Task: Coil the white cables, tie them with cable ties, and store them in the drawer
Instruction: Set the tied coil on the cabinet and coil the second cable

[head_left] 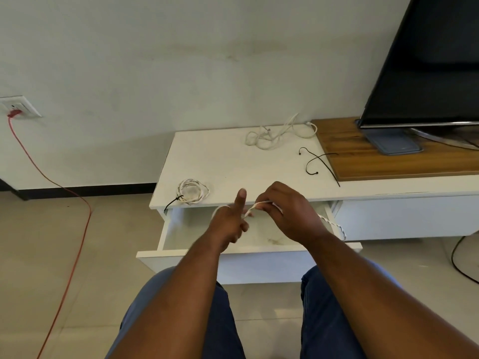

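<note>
Over the open drawer (pixel 171 229), my two hands work a white cable (pixel 334 226). My left hand (pixel 230 221) has its index finger raised, and loops of the cable run round its fingers. My right hand (pixel 285 213) pinches the cable just to the right; the cable's twisted tail trails off past my right wrist. A coiled white cable (pixel 193 191) bound with a black tie lies on the white cabinet top (pixel 233 164). A loose tangle of white cable (pixel 277 133) lies at the cabinet's back. Two black cable ties (pixel 318 161) lie at its right.
A television (pixel 427 60) stands on the wooden top (pixel 363 156) at right, with a blue phone (pixel 394 145) under its screen. A red cord (pixel 70 242) runs from a wall socket (pixel 18 106) across the tiled floor at left. A black cord (pixel 461 260) lies on the floor at right.
</note>
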